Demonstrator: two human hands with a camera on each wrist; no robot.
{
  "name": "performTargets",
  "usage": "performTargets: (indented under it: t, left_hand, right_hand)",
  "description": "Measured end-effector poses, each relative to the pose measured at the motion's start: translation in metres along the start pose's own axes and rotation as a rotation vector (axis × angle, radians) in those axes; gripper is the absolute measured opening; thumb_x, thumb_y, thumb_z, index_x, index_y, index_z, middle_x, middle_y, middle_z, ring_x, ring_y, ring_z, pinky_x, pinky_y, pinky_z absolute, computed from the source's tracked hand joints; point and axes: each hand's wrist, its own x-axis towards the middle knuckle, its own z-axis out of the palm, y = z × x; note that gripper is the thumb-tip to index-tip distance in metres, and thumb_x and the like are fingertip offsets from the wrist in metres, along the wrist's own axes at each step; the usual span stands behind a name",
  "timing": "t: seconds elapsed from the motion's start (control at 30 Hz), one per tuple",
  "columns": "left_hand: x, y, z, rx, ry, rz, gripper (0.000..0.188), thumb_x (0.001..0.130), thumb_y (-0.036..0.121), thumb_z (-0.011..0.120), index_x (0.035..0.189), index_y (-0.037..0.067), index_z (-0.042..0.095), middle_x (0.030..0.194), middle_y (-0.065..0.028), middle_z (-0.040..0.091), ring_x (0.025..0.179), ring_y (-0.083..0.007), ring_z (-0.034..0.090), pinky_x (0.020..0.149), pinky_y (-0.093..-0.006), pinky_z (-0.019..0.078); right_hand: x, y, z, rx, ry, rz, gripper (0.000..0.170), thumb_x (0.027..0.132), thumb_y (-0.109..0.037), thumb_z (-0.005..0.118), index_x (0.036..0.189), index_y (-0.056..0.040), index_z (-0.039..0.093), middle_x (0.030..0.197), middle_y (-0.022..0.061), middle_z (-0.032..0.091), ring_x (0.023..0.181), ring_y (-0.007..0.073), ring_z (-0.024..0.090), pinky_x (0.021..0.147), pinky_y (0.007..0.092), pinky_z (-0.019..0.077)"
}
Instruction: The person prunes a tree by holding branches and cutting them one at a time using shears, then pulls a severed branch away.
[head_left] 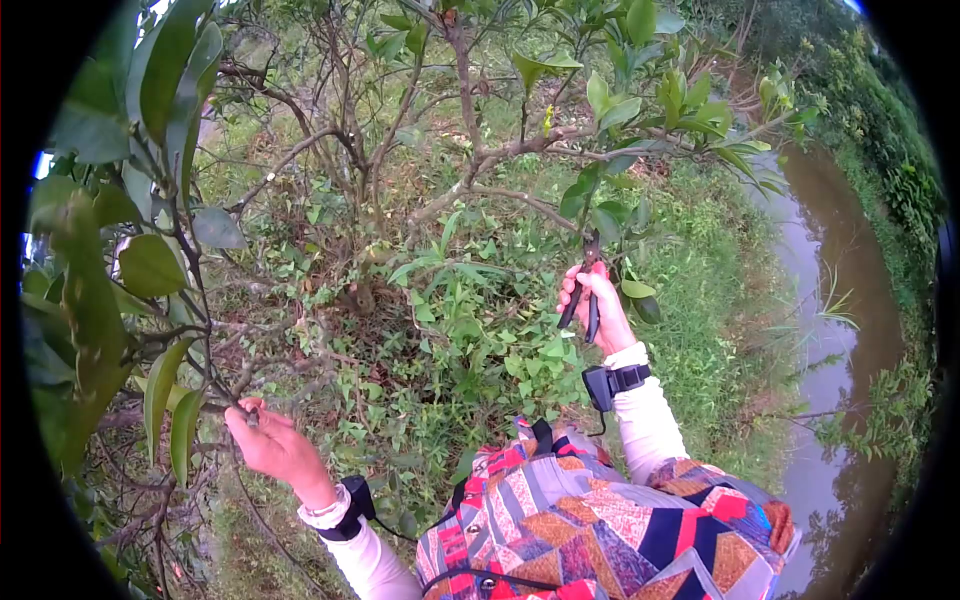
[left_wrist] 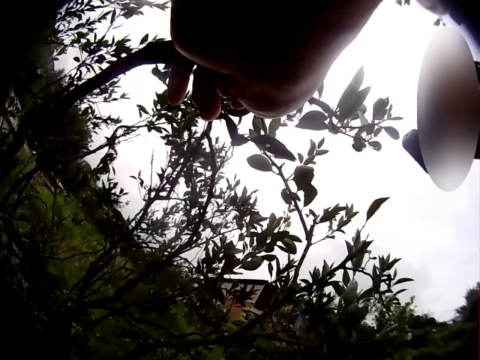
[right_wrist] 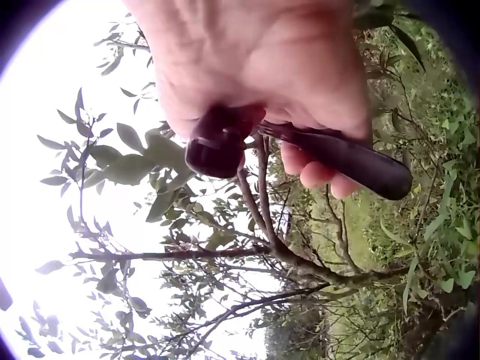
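Note:
My left hand [head_left: 282, 455] grips a branch of the leafy tree at the lower left in the head view. In the left wrist view the thick dark branch [left_wrist: 131, 61] runs into the curled fingers [left_wrist: 205, 97]. My right hand [head_left: 614, 322] holds a pair of pruning shears [head_left: 593, 318] with dark handles, pointing away from me. Their head overlaps the end of a thin branch [head_left: 525, 198] and green leaves [head_left: 606, 215]. From the right wrist, the handles [right_wrist: 352, 161] jut out below the palm; the blades are hidden there.
Large leaves [head_left: 150, 265] hang close at the left. Bare forked branches [head_left: 470, 170] spread ahead, above weeds and vines [head_left: 480, 330]. A water channel [head_left: 830, 370] runs along the right side. A patterned garment [head_left: 600, 520] covers my front.

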Motion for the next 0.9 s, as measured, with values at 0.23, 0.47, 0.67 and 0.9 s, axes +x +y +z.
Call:
performTargets:
  t: [0.23,0.47,0.67,0.9]
  left_hand:
    - [0.003,-0.004,0.002,-0.007,0.017,-0.006,0.032,0.109,0.028,0.040,0.098,0.002,0.054,0.073,-0.0014,0.052,0.053,-0.0062,0.046,0.047,-0.0239,0.0331]
    - [0.001,-0.010,0.003,-0.006,-0.021,-0.016,0.024,0.108,0.019,0.043,0.105,-0.003,0.054,0.082,-0.0056,0.060,0.054,-0.0073,0.047,0.050,-0.0232,0.0388]
    - [0.001,-0.009,0.002,-0.072,-0.023,-0.080,0.023,0.107,0.016,0.047,0.105,-0.005,0.055,0.086,-0.0072,0.062,0.057,-0.0066,0.046,0.054,-0.0226,0.0416]
    - [0.001,-0.017,0.003,0.014,-0.038,-0.007,0.024,0.108,0.019,0.040,0.104,0.000,0.054,0.083,-0.0052,0.061,0.053,-0.0076,0.049,0.046,-0.0226,0.0348]
  right_hand:
    - [0.003,0.003,0.000,0.063,-0.026,-0.006,0.024,0.091,-0.023,0.060,0.102,-0.0046,0.051,0.079,0.0046,0.054,0.068,0.0180,0.056,0.064,0.0352,0.0503]
    - [-0.003,0.005,0.005,0.019,0.048,-0.015,0.023,0.088,-0.020,0.059,0.102,-0.0042,0.050,0.076,0.0046,0.053,0.064,0.0171,0.056,0.058,0.0339,0.0497]
    - [-0.007,-0.001,0.006,-0.057,0.060,-0.002,0.019,0.086,-0.014,0.060,0.100,-0.0057,0.051,0.075,0.0041,0.053,0.063,0.0157,0.057,0.057,0.0310,0.0497]
    - [0.004,-0.029,-0.006,-0.127,0.017,0.103,0.030,0.091,-0.024,0.062,0.112,-0.0035,0.057,0.089,0.0052,0.062,0.081,0.0177,0.065,0.076,0.0343,0.0581]
